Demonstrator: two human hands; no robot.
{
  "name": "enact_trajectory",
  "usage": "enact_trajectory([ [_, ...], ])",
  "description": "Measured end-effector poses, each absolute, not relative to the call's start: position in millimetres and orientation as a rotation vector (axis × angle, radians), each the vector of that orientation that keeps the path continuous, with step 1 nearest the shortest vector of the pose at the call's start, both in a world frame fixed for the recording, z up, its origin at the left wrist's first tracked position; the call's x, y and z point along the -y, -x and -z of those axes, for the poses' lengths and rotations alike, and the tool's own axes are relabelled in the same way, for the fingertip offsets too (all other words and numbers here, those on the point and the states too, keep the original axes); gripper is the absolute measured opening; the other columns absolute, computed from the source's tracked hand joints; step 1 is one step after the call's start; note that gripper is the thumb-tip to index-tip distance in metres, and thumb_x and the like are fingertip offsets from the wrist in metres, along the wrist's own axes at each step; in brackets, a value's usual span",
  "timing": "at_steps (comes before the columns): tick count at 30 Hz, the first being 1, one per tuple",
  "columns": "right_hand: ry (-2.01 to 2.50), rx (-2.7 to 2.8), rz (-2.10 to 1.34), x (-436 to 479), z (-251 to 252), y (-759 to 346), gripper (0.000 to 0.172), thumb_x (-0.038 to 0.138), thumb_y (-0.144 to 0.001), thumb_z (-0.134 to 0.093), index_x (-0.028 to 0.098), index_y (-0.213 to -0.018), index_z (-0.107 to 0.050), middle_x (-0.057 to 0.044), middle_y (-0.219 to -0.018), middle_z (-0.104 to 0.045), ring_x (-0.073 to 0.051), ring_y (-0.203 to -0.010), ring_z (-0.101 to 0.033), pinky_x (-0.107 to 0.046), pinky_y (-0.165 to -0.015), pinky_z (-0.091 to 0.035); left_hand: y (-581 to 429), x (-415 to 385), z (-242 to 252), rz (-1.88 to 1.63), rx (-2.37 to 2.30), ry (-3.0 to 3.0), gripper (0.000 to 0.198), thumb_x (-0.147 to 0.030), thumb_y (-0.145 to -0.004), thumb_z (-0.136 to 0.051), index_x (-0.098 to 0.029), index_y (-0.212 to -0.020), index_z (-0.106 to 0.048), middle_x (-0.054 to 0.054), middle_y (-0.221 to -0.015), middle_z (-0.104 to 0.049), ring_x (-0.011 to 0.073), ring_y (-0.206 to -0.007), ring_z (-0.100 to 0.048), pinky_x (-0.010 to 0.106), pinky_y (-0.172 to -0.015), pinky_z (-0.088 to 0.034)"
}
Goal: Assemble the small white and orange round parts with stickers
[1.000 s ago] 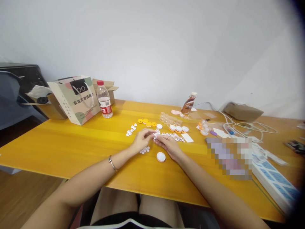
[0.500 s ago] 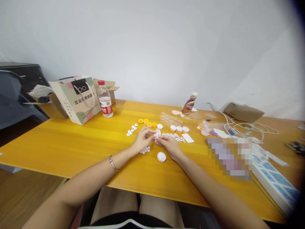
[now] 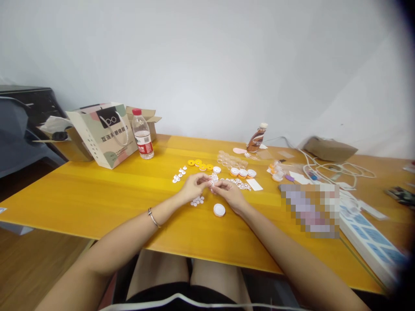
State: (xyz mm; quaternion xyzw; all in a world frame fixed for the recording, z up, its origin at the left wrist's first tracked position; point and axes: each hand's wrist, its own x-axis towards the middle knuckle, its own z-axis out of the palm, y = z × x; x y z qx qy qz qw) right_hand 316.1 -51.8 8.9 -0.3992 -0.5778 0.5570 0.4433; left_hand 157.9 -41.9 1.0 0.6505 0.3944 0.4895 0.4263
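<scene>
My left hand point(image 3: 194, 188) and my right hand point(image 3: 231, 194) meet over the middle of the table, fingers pinched. Between their fingertips is a small white piece with a dark and reddish spotted pattern point(image 3: 212, 183); its exact kind is too small to make out. Similar spotted pieces point(image 3: 239, 185) lie just beyond my right hand. Below the hands sits a round white lid-like disc point(image 3: 219, 210). Small white discs point(image 3: 197, 201) are grouped under my left wrist, and white pieces with raised centres point(image 3: 179, 174) stand to its left. Yellow round parts point(image 3: 202, 166) form a row behind.
White-and-orange round cases point(image 3: 243, 173), clear plastic rings point(image 3: 231, 160) and a white card point(image 3: 254, 185) lie farther right. A water bottle point(image 3: 142, 136) and paper bag point(image 3: 108, 134) stand left. A brown bottle point(image 3: 257, 139), cables point(image 3: 319, 168) and a power strip point(image 3: 369, 237) are right.
Both hands stay together around the spotted piece, with only slight finger movement. The whole view has shifted a little; the objects on the table keep their places.
</scene>
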Motion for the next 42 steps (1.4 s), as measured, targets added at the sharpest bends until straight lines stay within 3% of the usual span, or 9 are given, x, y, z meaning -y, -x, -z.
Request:
enact_trajectory([
  [5, 0.887, 1.330, -1.555, 50, -12, -318, 0.022, 0.039, -0.065, -0.066, 0.018, -0.065, -0.062, 0.002, -0.062, -0.060, -0.008, -0.056, -0.050, -0.022, -0.057, -0.037, -153, 43, -11, -1.227, -0.878, -1.705, 0.013, -0.024, -0.072, -0.061, -0.014, -0.081, -0.063, 0.003, -0.081, -0.061, 0.0132, -0.080, -0.057, 0.024, -0.075, -0.044],
  [8, 0.833, 1.275, -1.665, 49, -12, -319, 0.022, 0.034, -0.060, -0.071, 0.019, -0.073, -0.063, 0.003, -0.066, -0.060, -0.007, -0.056, -0.049, -0.021, -0.057, -0.037, -152, 42, -12, -1.219, -0.843, -1.773, 0.012, -0.023, -0.073, -0.061, -0.014, -0.080, -0.063, 0.005, -0.087, -0.059, 0.0138, -0.082, -0.056, 0.024, -0.074, -0.045],
  [11, 0.807, 1.246, -1.687, 48, -11, -319, 0.032, 0.029, -0.055, -0.075, 0.020, -0.083, -0.063, 0.004, -0.065, -0.058, -0.006, -0.055, -0.048, -0.020, -0.054, -0.036, -151, 39, -10, -1.210, -0.878, -1.877, 0.017, -0.022, -0.074, -0.059, -0.015, -0.089, -0.063, 0.006, -0.092, -0.059, 0.0144, -0.085, -0.056, 0.025, -0.075, -0.044],
  [15, 0.870, 1.225, -1.610, 46, -9, -317, 0.030, 0.030, -0.055, -0.074, 0.019, -0.081, -0.063, 0.006, -0.058, -0.054, -0.006, -0.050, -0.044, -0.020, -0.050, -0.033, -139, 33, -9, -1.196, -1.003, -2.116, 0.021, -0.021, -0.078, -0.055, -0.017, -0.098, -0.061, 0.007, -0.094, -0.059, 0.0150, -0.086, -0.055, 0.025, -0.073, -0.043],
  [21, 0.951, 1.160, -1.538, 48, -11, -317, 0.026, 0.028, -0.055, -0.073, 0.018, -0.074, -0.060, 0.004, -0.061, -0.060, -0.006, -0.051, -0.050, -0.020, -0.052, -0.037, -117, 30, -9, -0.839, -0.976, -2.526, 0.023, -0.017, -0.080, -0.049, -0.020, -0.098, -0.064, 0.007, -0.096, -0.061, 0.0167, -0.093, -0.055, 0.030, -0.086, -0.040],
  [25, 0.984, 1.148, -1.523, 48, -11, -317, 0.028, 0.028, -0.054, -0.074, 0.017, -0.077, -0.060, 0.003, -0.063, -0.062, -0.007, -0.053, -0.053, -0.020, -0.053, -0.039, -116, 27, -2, -0.734, -1.017, -2.599, 0.023, -0.019, -0.081, -0.049, -0.019, -0.100, -0.063, 0.007, -0.098, -0.061, 0.0164, -0.092, -0.056, 0.027, -0.085, -0.041],
  [36, 0.984, 1.189, -1.476, 44, -1, -316, 0.030, 0.027, -0.058, -0.072, 0.018, -0.083, -0.059, 0.003, -0.065, -0.063, -0.008, -0.057, -0.058, -0.024, -0.065, -0.045, -124, 23, 4, -0.959, -1.084, -2.604, 0.018, -0.018, -0.084, -0.045, -0.015, -0.085, -0.063, 0.007, -0.087, -0.060, 0.0158, -0.085, -0.055, 0.028, -0.080, -0.044],
  [42, 1.013, 1.233, -1.413, 44, -3, -317, 0.030, 0.028, -0.058, -0.071, 0.017, -0.084, -0.059, 0.003, -0.064, -0.063, -0.009, -0.056, -0.059, -0.027, -0.068, -0.047, -128, 33, -1, -1.033, -1.086, -2.536, 0.018, -0.015, -0.084, -0.042, -0.014, -0.090, -0.059, 0.007, -0.085, -0.060, 0.0151, -0.081, -0.055, 0.028, -0.077, -0.044],
])
